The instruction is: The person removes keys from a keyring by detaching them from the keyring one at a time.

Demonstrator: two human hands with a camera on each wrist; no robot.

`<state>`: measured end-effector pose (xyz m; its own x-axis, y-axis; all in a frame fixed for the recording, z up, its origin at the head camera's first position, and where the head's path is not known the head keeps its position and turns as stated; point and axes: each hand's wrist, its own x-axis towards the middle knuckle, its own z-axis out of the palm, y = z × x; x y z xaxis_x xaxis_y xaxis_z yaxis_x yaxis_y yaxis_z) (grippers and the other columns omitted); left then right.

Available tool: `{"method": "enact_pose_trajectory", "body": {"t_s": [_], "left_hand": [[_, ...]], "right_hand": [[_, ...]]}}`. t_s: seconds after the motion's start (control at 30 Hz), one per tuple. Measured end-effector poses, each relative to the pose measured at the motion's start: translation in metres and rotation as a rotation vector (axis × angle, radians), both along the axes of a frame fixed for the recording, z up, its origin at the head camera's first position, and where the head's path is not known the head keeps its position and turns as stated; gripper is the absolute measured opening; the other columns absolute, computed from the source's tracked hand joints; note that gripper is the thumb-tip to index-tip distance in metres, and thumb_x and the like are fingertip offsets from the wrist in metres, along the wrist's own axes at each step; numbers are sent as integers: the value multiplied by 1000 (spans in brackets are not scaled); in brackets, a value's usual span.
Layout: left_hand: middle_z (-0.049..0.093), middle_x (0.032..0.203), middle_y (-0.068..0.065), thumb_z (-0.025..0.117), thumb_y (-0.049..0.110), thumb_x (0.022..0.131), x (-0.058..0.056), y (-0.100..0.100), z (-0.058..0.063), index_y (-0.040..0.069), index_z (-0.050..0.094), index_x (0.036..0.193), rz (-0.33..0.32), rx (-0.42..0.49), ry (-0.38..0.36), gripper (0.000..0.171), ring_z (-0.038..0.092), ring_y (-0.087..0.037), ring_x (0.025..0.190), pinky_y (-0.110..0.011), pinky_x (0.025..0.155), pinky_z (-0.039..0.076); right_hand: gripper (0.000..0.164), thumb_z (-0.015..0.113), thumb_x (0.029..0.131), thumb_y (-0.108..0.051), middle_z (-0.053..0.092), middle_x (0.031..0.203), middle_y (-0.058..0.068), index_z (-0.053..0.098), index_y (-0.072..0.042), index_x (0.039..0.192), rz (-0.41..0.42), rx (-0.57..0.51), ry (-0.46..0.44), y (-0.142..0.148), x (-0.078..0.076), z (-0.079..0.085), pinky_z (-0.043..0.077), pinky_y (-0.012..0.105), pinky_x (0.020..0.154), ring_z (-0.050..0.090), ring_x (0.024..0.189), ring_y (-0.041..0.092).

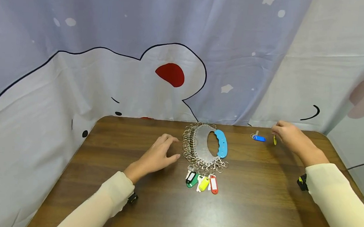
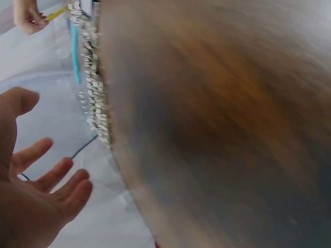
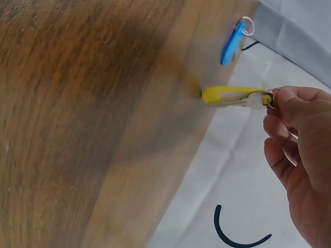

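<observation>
Keytags (image 1: pixel 204 184): 4 clustered; 1 blue keytag (image 1: pixel 259 138); 1 pinched keytag (image 3: pixel 227 94).

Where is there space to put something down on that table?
A wide patch lies between the red tag and the right sleeve; another, beyond the left hand, reaches the back-left corner of the table. A narrower gap separates the cyan handle from the blue tag. It's crowded around the metal plate and the hooks fringing it.

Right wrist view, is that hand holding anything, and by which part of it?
The right hand holds the yellow key tag by the metal ring at its end; the tag itself sticks out, ungripped.
</observation>
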<state>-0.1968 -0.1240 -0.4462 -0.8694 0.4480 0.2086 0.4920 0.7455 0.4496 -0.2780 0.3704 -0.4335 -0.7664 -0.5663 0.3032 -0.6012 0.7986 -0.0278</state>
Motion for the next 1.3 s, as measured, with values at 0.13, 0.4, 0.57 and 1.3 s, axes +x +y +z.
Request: {"method": "enact_pose_trajectory", "body": {"t_s": [0.13,0.4,0.57,1.3], "left_hand": [[51,123,-8,65,36,88,0,-5,-6,9,54,128,2,1,55,50,49,-22,111,-45,91,48],[48,136,-10,65,40,89,3,-4,-13,9,52,132,-66,-78,87,54,47,-26,123,-49,99,46],[45,144,-13,64,45,89,3,-1,-15,9,52,135,-125,-134,117,60,43,-28,130,-53,103,43],[51,138,-17,63,43,90,5,11,-19,7,52,134,-186,-127,147,58,46,-29,127,-51,103,43]], "right_hand": [[18,66,82,7,45,72,0,59,-9,76,37,19,-1,-6,-4,-4,41,34,55,42,62,16],[14,67,86,-1,46,76,0,60,-11,80,-19,59,-78,-13,-4,-16,44,38,60,46,68,19],[17,65,89,-2,41,75,0,58,-14,79,-35,73,-68,-18,-4,-20,41,37,58,42,66,19],[23,59,88,8,56,99,12,68,-6,104,33,-122,-80,-55,8,-27,52,43,70,59,84,26]]}}
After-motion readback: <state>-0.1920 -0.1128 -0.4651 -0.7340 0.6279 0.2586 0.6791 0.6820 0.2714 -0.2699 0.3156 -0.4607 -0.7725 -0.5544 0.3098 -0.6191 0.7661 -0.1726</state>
